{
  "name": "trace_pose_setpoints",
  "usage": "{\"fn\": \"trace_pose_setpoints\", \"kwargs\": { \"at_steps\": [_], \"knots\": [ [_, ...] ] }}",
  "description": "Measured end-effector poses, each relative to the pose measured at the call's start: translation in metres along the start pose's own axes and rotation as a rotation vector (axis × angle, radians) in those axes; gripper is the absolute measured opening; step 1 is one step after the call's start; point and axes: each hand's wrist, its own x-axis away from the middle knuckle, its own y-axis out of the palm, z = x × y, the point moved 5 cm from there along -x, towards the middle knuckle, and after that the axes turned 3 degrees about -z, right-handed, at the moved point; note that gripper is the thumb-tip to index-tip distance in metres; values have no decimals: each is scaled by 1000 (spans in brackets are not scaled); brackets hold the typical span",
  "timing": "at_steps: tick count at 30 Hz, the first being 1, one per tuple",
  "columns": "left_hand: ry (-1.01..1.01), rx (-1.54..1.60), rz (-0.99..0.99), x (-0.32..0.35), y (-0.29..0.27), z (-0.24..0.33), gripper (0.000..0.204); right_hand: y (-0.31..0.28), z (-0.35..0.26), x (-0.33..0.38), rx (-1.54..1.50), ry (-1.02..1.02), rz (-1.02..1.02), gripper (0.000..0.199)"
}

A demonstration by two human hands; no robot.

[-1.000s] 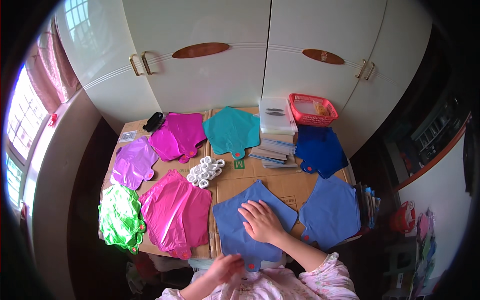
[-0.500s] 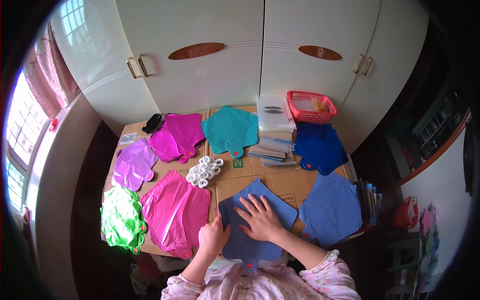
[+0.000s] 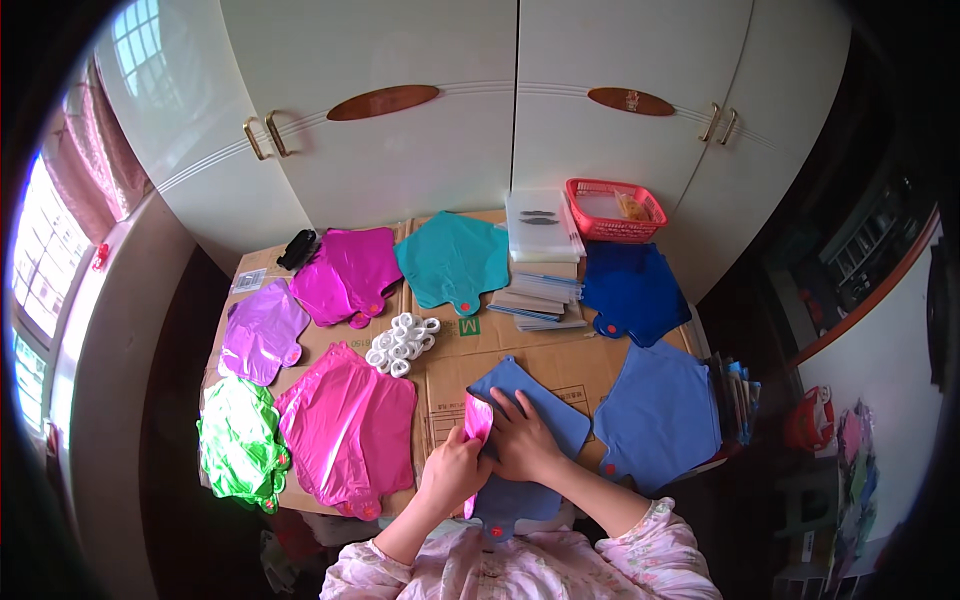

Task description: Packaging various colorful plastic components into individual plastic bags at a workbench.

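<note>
Lower centre of the frame, blue foil sheet [image 3: 557, 412]: lay on the brown cardboard [image 3: 470, 350] beneath my hands, its red-dotted tab [image 3: 497, 530] pointing to the lower edge.
Pink strip [image 3: 479, 415]: stood along the sheet's left side, apparently the glossy underside of an edge folded up and inward.
Foil, handling: I judged it light, thin and limp, smooth enough to slide on the cardboard, and liable to crease under a hard pull.
Foil, hold: the raised left edge suited a gentle pinch, with a flat palm on the blue face as anchor.
Left hand [image 3: 457, 465]: my fingers were curled together, seemingly pinching the fold; I could not tell exactly where the thumb bore.
Right hand [image 3: 523, 440]: my fingers were spread, palm down, on the blue face just beside the fold.
Forearms [image 3: 605, 490]: both entered from the lower edge, the left leaning rightward, the right slanting toward the upper left, my hands touching or nearly so.
</note>
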Motion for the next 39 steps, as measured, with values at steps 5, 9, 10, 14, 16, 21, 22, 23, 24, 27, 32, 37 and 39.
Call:
{"fn": "trace_pose_setpoints", "kwargs": {
  "at_steps": [5,9,10,14,16,21,22,23,24,27,32,37,39],
  "knots": [
    [10,-1,-29,-1,7,1,20,3,3,1,-48,11,26,48],
    [1,-34,-53,0,11,2,20,6,6,1,-74,-4,50,44],
    [1,-50,-53,0,11,2,20,7,8,1,-78,-10,56,43],
    [3,-78,-44,-3,15,5,19,9,21,4,-354,88,199,34],
    [-2,-81,-35,-4,17,6,18,-1,24,6,-466,112,276,28],
    [16,-108,-27,-3,21,3,20,-4,27,6,-439,212,391,21],
    [19,-110,-63,-3,20,5,20,-1,29,6,-406,211,423,18],
    [21,-110,-100,-3,14,10,20,2,30,6,-395,216,423,18],
    [22,-112,-135,-4,9,12,20,4,31,6,-384,217,422,17],
    [341,-103,-94,-9,-8,6,18,2,29,5,-369,203,419,14],
    [432,-340,-207,-18,-25,-13,51,5,31,5,-373,210,425,11],
    [417,-452,-272,-20,-11,-28,69,7,32,5,-358,210,441,9],
    [424,-437,-256,-21,-7,-29,71,6,32,5,-354,209,442,8]
  ]
}}
